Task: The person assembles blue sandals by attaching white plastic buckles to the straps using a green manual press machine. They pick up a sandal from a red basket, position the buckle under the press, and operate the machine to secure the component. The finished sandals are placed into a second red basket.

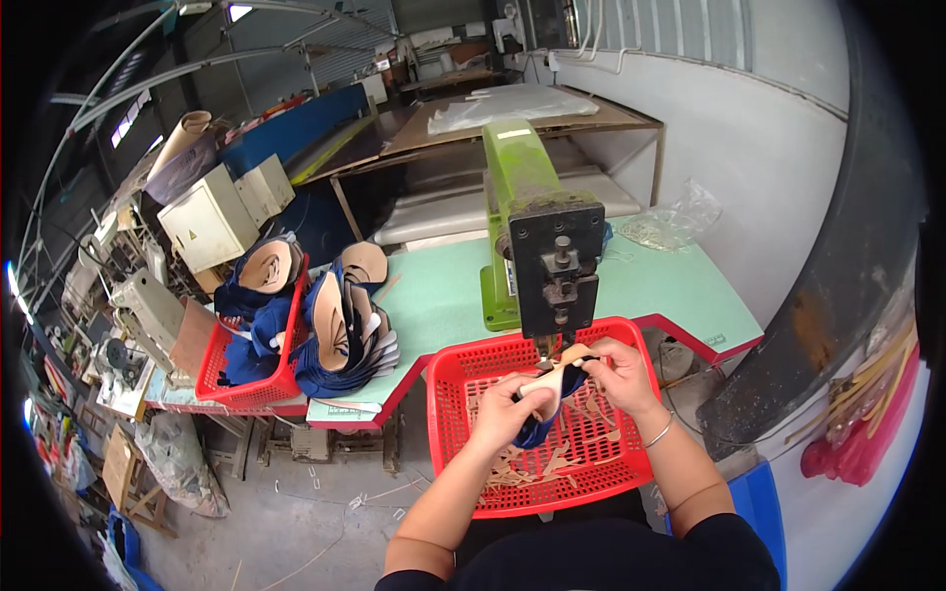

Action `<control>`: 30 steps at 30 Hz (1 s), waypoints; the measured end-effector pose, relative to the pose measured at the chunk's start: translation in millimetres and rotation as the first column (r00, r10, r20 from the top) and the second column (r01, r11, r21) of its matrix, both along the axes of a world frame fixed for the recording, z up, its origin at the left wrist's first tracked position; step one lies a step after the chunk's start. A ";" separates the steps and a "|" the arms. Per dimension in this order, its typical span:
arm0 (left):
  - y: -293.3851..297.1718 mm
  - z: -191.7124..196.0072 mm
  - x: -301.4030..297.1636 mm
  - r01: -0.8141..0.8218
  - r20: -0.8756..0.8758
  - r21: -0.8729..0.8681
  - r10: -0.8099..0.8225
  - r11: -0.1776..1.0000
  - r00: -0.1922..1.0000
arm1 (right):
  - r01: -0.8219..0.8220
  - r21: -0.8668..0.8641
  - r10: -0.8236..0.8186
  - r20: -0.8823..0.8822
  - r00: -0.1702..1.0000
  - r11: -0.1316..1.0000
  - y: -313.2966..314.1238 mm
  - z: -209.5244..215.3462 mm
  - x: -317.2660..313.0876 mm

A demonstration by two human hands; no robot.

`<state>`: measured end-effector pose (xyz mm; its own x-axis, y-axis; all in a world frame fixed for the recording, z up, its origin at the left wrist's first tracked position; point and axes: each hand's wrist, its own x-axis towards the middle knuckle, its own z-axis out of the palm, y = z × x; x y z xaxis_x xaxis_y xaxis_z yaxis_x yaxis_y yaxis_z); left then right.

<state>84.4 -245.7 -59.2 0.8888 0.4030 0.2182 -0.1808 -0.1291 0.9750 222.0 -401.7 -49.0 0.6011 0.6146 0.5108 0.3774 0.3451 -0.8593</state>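
Observation:
My left hand is closed on the near left side of a shoe upper in navy fabric with tan lining. My right hand pinches its far right edge. The piece is held just below and in front of the black head of a green machine. Its navy part hangs down beneath my fingers. Under both hands sits a red perforated basket with tan offcuts in the bottom. Whether the upper touches the machine's tool is hidden by my hands.
On the left of the pale green table stand stacked navy-and-tan uppers. Beside them is a second red basket with more pieces. A clear plastic bag lies at the back right. A dark pillar rises on the right.

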 end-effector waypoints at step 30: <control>-26.5 2.6 23.8 -0.326 0.138 0.190 0.303 0.926 0.943 | -0.165 0.099 0.188 -0.686 0.703 0.981 -8.5 -2.9 19.5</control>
